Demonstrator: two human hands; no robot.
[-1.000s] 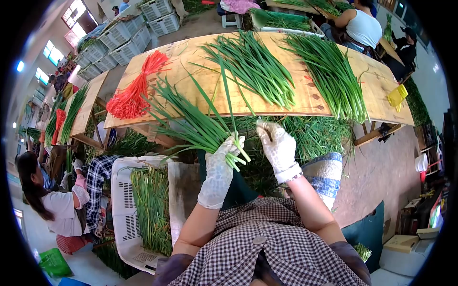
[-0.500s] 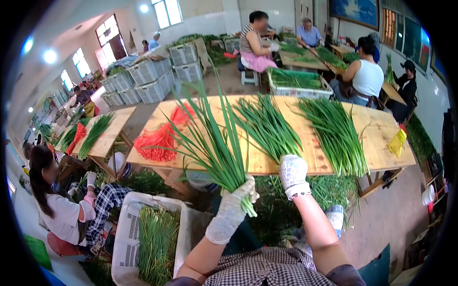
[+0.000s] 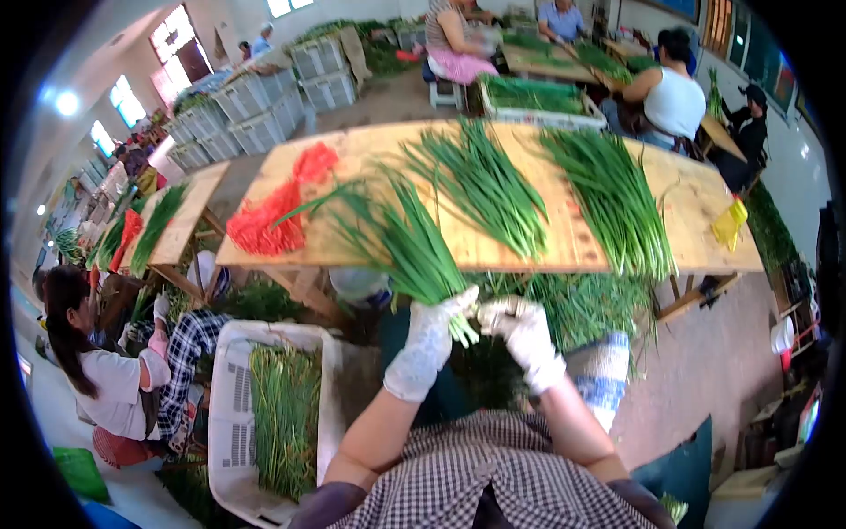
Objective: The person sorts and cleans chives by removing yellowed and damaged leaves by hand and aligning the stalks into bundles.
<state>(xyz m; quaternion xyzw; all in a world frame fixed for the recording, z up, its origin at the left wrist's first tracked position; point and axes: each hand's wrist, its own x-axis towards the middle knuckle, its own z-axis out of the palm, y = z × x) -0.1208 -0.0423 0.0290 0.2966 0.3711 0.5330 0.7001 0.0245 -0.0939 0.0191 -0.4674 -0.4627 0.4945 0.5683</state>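
1. Green stalks make up the held bunch (image 3: 421, 256), which slants over the near edge of the wooden surface (image 3: 571, 245), leaves to the far left and pale ends towards you.
2. Your left hand (image 3: 427, 339) is closed around the bunch just above those pale ends.
3. Your right hand (image 3: 522, 333) is beside it, fingers bent in close; you can't tell from this view whether they pinch anything.
4. Two bunches are already laid out: the middle bunch (image 3: 500, 198) and the right bunch (image 3: 614, 207), side by side with a gap, pale ends near you. Whether either is tied can't be made out.
5. The one you hold looks gathered but is not laid down, and no band shows on it. Red strips (image 3: 264, 222) lie at the surface's left end.
6. More stalks (image 3: 286, 414) remain in the white crate (image 3: 231, 379) at near left.
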